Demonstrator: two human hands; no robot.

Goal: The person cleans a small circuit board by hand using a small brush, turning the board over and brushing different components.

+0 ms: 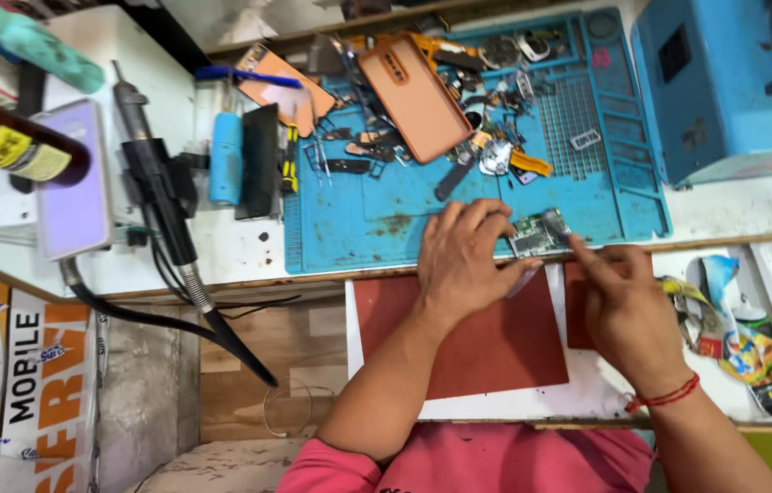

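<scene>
The scene is lit brightly and evenly from above, and colours are rendered vividly. Only short, soft shadows are cast beneath the left hand [464, 260] and right hand [621, 301] onto the blue mat [377, 219]. The white bench surface [84, 41] at the upper left is nearly washed out. Slight motion blur is seen on the right fingers. Straight edges are bent outward by wide-angle distortion towards the frame borders.

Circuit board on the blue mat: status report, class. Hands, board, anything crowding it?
Left hand pressing down on circuit board. Right hand fingertip at its right edge. Loose phone parts and orange phone cover lie beyond, apart.
</scene>
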